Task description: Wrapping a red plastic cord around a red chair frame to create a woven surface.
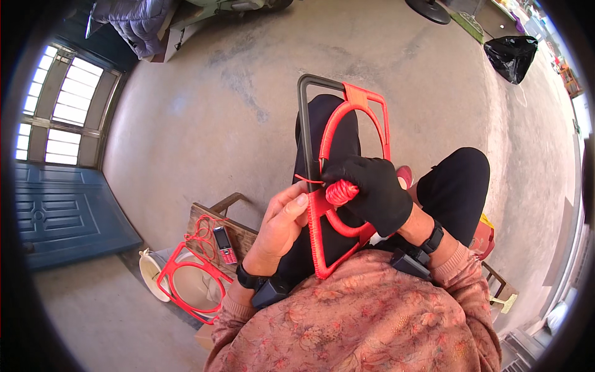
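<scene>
A rectangular metal frame with a ring inside it lies tilted over my lap. Red cord wraps much of it, while the upper left corner shows bare dark metal. My left hand, bare, pinches the wrapped left side between thumb and fingers. In a black glove, my right hand closes round a wound bundle of red cord over the ring's left part. A short strand of red cord crosses the bare left bar just above my left thumb. The gloved fingertips are partly hidden.
Beside my left arm, a wooden bench carries a red mobile phone and loose red cord. Another red-wrapped frame leans over a pale bucket. A black plastic bag lies far right; a blue door stands left.
</scene>
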The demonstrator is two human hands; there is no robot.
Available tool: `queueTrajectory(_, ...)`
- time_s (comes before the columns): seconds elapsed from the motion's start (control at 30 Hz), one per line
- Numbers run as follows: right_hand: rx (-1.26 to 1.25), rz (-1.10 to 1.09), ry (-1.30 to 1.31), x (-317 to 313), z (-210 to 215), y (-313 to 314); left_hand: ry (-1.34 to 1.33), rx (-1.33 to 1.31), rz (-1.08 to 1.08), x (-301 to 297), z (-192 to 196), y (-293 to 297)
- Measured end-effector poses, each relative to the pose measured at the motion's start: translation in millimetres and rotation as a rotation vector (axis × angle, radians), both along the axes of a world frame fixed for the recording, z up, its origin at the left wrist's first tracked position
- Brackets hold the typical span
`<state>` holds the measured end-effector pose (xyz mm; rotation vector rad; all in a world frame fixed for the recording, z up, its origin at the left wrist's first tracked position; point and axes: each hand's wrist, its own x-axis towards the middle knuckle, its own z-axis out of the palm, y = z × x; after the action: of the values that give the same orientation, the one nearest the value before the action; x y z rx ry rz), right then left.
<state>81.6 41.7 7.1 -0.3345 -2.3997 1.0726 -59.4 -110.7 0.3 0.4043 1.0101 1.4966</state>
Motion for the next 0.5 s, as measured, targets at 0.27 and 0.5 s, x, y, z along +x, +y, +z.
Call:
queueTrajectory(0.27,0.157,0.085,-0.057,3,11,1,-0.062,0.028,-0.019,-3,-7,-1)
queueTrajectory(0.5,0.307,0.043,-0.107,5,20,-8,-0.084,0.031,-0.028,-4,-12,-1)
